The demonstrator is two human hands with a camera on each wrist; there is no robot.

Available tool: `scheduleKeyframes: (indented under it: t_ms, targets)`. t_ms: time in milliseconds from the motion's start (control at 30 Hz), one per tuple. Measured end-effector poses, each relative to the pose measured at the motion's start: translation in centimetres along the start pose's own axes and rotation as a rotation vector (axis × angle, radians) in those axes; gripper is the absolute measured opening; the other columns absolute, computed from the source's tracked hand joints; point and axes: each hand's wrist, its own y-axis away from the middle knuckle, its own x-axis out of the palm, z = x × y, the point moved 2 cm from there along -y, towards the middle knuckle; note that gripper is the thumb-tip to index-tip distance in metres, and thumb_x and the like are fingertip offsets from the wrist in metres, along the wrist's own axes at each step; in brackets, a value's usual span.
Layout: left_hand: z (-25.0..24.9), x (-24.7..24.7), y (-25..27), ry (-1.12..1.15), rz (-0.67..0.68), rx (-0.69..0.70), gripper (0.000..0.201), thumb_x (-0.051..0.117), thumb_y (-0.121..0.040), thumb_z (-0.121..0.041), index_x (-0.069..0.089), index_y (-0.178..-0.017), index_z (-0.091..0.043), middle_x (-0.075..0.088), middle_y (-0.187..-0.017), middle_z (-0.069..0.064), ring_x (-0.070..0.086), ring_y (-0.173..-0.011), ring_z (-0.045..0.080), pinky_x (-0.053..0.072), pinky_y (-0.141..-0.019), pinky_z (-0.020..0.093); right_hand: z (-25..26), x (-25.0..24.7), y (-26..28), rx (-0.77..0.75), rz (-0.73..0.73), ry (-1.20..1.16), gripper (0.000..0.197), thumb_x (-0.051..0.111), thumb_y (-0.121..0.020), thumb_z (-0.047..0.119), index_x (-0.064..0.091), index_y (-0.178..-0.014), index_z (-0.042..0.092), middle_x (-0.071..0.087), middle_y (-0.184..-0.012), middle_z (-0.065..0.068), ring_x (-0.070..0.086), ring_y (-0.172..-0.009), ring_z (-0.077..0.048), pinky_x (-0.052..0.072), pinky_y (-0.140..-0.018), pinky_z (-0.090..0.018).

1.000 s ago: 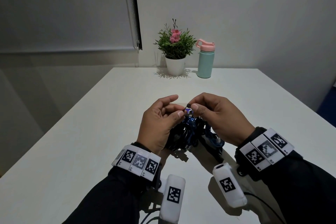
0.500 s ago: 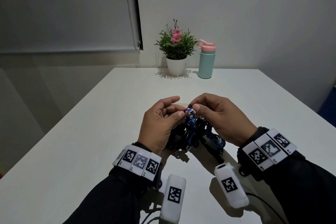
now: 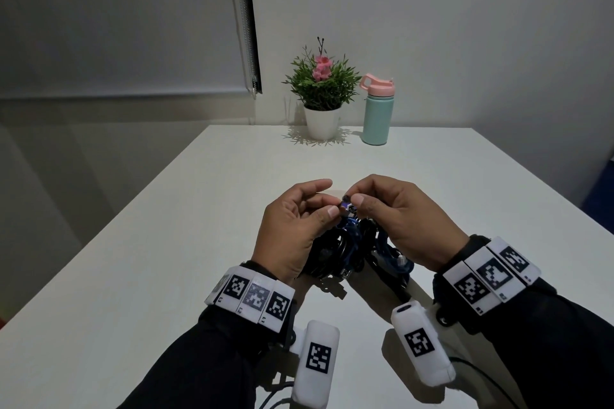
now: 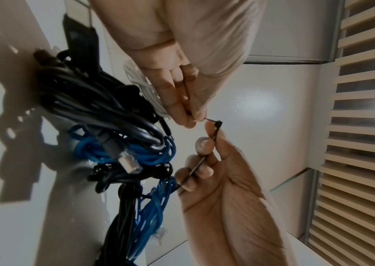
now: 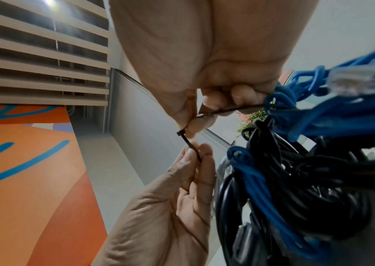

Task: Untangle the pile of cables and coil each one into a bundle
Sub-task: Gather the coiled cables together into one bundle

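Note:
A tangle of black and blue cables (image 3: 345, 249) lies on the white table (image 3: 159, 259) under both hands. One blue cable ends in a clear plug (image 4: 128, 162). A thin black zip tie (image 4: 217, 124) runs out of the tangle. My right hand (image 3: 353, 197) pinches the tie's square head (image 5: 180, 133), and the strap passes through its curled fingers (image 4: 201, 162). My left hand (image 3: 334, 206) pinches the tie's free end (image 5: 195, 153) between thumb and fingertips (image 4: 191, 115). Both hands hover just above the pile, their fingertips almost touching.
A potted plant (image 3: 320, 103) and a mint bottle with a pink lid (image 3: 377, 116) stand at the table's far edge. White tagged camera housings (image 3: 317, 362) hang under both wrists near the front edge. The table's edges fall away left and right.

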Motion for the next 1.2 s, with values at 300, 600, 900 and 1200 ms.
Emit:
scheduleKeyframes:
  t_ms: [300, 600, 900, 1200]
  targets:
    - [-0.2, 0.4, 0.0, 0.084, 0.010, -0.036, 0.056, 0.062, -0.087, 0.017, 0.054, -0.134, -0.013, 0.074, -0.091, 0.011, 0.074, -0.088, 0.018, 0.058, -0.076, 0.026, -0.2, 0.0, 0.1, -0.038, -0.062, 0.177, 0.012, 0.071, -0.089, 0.023, 0.065, -0.099, 0.028, 0.068, -0.084, 0.004, 0.057, -0.061, -0.009, 0.047, -0.063, -0.026]
    - [-1.0, 0.6, 0.4, -0.107, 0.034, 0.029, 0.038, 0.075, -0.084, 0.002, 0.069, -0.116, -0.017, 0.074, -0.088, -0.002, 0.071, -0.084, 0.013, 0.056, -0.078, 0.026, 1.7, -0.5, 0.3, -0.245, -0.037, 0.336, 0.015, 0.070, -0.085, 0.002, 0.068, -0.086, 0.017, 0.063, -0.079, 0.009, 0.066, -0.062, -0.010, 0.054, -0.062, -0.024]
    - [-1.1, 0.0, 0.5, -0.419, 0.121, 0.074, 0.011, 0.073, -0.089, -0.004, 0.076, -0.097, -0.010, 0.069, -0.088, -0.002, 0.055, -0.065, -0.006, 0.045, -0.064, 0.008, 3.0, -2.3, 0.0, -0.234, 0.035, 0.036, 0.006, 0.058, -0.095, 0.001, 0.062, -0.098, 0.005, 0.072, -0.093, -0.003, 0.067, -0.087, -0.018, 0.051, -0.081, -0.022]
    - [-0.8, 0.0, 0.5, -0.395, 0.146, -0.008, 0.010, 0.071, -0.090, -0.004, 0.076, -0.096, -0.010, 0.073, -0.089, 0.007, 0.064, -0.074, 0.000, 0.049, -0.070, 0.012, 2.7, -1.5, -0.2, -0.091, 0.059, -0.073, 0.019, 0.059, -0.096, 0.010, 0.059, -0.116, 0.012, 0.066, -0.089, 0.001, 0.061, -0.069, -0.013, 0.052, -0.066, -0.030]
